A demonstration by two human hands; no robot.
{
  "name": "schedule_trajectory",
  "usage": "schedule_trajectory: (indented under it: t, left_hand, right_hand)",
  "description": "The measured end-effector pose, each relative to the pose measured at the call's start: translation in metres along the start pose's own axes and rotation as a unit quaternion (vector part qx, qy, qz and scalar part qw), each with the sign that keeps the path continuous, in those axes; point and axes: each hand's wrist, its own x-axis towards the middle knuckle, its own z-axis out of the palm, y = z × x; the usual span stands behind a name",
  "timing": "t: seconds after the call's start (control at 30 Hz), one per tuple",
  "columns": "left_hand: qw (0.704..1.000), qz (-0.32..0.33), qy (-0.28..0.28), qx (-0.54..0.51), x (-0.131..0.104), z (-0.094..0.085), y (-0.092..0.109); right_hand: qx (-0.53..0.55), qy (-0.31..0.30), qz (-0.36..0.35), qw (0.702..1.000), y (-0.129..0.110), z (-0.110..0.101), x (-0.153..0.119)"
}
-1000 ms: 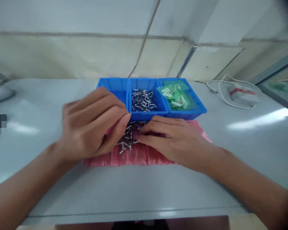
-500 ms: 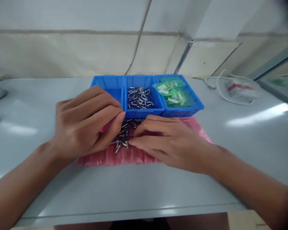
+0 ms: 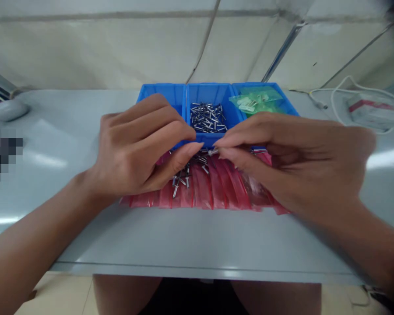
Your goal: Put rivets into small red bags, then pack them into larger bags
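Observation:
My right hand [image 3: 302, 162] pinches a small silver rivet [image 3: 213, 151] between thumb and fingertips, in front of the middle blue bin. Close by on the left, my left hand [image 3: 144, 148] is curled with its thumb against or near the index finger; whatever it grips is hidden. Below both hands, loose rivets [image 3: 175, 191] with thin pins lie scattered on a row of overlapping pink plastic bags [image 3: 202, 188]. More rivets [image 3: 208, 118] fill part of the middle bin [image 3: 210, 89].
The left blue bin [image 3: 162, 89] is partly behind my left hand. Green bags [image 3: 258, 99] with white parts sit in the right blue bin [image 3: 287, 103]. A white cable [image 3: 335, 94] and a red-and-white box [image 3: 369, 107] lie at the right; a grey mouse-like object [image 3: 8, 110] at the left.
My right hand has lifted off the pile and turned, now with a rivet at its fingertips. My left hand stays curled over the bags. The camera view has shifted.

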Motion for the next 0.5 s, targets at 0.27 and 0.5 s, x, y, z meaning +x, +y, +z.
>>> schedule_trajectory:
  t: [0.27,0.5]
  left_hand:
    - [0.999,0.006,-0.034,0.021,0.0015,-0.0046,0.0072]
    - [0.999,-0.011,-0.024,-0.022,0.0046,-0.0031,0.0059]
  right_hand:
    - [0.21,0.048,0.118,0.969,-0.0029,0.0012,0.0024]
    - [0.214,0.061,0.091,0.971,0.0012,0.0038,0.0022]
